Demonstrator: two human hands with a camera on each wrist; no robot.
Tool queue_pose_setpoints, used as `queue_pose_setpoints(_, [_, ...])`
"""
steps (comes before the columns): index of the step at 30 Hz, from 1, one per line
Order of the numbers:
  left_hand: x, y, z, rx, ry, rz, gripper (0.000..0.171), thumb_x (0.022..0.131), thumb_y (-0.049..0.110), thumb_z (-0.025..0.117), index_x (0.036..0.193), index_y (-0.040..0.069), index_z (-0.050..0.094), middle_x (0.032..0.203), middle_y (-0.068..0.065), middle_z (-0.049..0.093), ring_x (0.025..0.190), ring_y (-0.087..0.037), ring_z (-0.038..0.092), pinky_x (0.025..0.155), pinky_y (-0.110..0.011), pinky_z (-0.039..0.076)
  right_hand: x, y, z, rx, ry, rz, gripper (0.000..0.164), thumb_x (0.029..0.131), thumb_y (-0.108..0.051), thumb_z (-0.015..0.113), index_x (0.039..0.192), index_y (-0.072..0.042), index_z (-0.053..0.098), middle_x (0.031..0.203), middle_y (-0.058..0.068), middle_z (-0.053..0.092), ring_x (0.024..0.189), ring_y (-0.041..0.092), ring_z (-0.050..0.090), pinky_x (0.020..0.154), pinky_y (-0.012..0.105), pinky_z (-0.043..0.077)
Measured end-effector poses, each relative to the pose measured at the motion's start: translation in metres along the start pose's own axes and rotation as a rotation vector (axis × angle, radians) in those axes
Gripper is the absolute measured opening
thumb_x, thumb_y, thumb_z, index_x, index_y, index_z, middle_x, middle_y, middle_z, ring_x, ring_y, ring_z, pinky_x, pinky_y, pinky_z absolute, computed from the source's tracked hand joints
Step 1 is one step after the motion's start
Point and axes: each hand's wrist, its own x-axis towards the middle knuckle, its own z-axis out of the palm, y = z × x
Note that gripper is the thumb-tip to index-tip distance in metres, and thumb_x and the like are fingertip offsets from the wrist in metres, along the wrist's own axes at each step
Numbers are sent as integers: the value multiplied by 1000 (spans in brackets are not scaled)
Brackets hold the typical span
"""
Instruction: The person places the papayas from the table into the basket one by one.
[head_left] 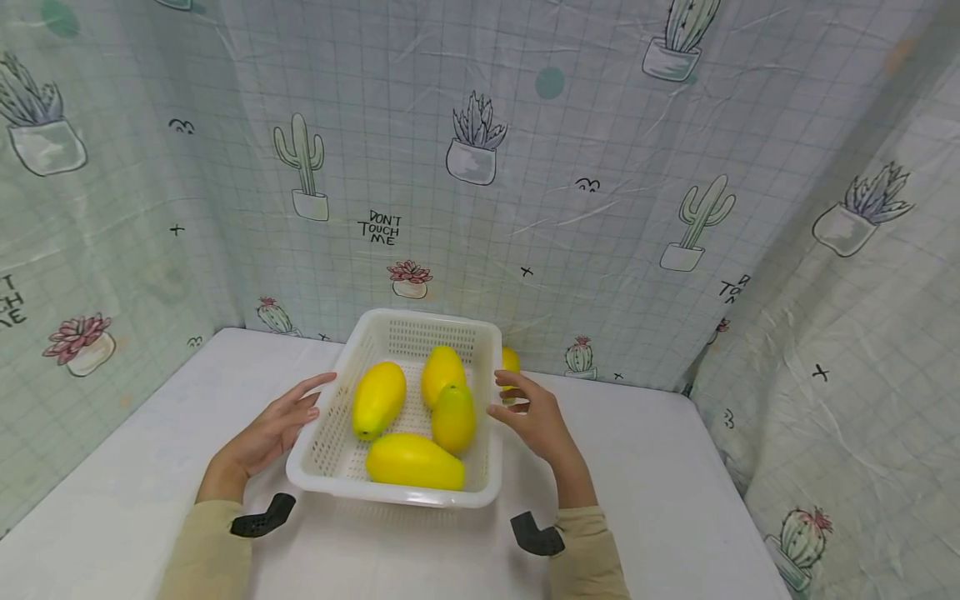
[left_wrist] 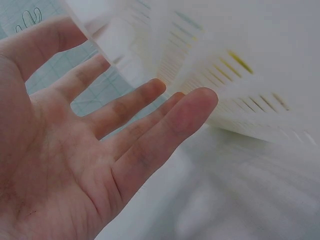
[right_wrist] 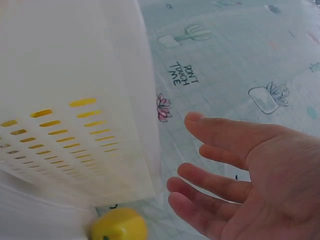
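A white slotted plastic basket [head_left: 397,492] stands between the two hands. Several yellow, papaya-like fruits with greenish tips lie in it, one at the left [head_left: 378,400] and one along the front [head_left: 415,462]. Beside the basket's left wall is my left hand [head_left: 277,429], palm toward it with fingers extended; the left wrist view shows the fingertips close to the slotted wall, contact unclear. By the right rim, my right hand [head_left: 536,417] has its fingers loosely bent, and the right wrist view shows a gap between them and the basket. Neither hand grips anything.
Another yellow fruit [head_left: 511,360] sits outside the basket, behind the right hand and partly hidden. A white-covered table [head_left: 637,483] lies underneath. Cactus-print curtains [head_left: 510,233] enclose the back and sides. A dark device [head_left: 264,517] shows at each wrist.
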Motion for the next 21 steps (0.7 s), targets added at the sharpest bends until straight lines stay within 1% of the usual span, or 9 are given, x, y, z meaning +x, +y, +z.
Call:
queue_pose_setpoints(7, [0, 1, 1, 7, -8, 12, 55, 97, 13, 36, 147, 27, 15, 153, -9, 13, 115, -12, 55, 89, -32, 51, 1, 6, -4, -48, 55, -10, 50, 78, -33, 70, 125, -21, 55, 121, -4, 58, 106, 22, 58, 88, 38, 51])
queue_pose_setpoints(13, [-1, 0, 1, 10, -16, 24, 55, 98, 13, 36, 147, 27, 15, 153, -8, 14, 115, -11, 54, 89, -32, 51, 2, 11, -8, -64, 93, 1, 49, 78, -33, 70, 123, -21, 55, 120, 0, 59, 109, 24, 56, 89, 38, 51])
queue_pose_setpoints(17, [0, 0, 1, 9, -1, 16, 55, 97, 14, 37, 146, 27, 16, 152, -7, 16, 115, -12, 55, 89, -33, 51, 4, 15, -9, -58, 116, -3, 46, 79, -33, 69, 122, -23, 55, 120, 1, 60, 109, 21, 56, 90, 37, 50])
queue_pose_setpoints(21, [0, 0, 2, 14, 12, 8, 55, 97, 15, 38, 146, 28, 17, 153, -6, 17, 115, -11, 55, 89, -33, 51, 6, 19, -9, -62, 142, 9, 44, 80, -30, 69, 122, -23, 55, 119, 0, 60, 108, 21, 57, 89, 36, 51])
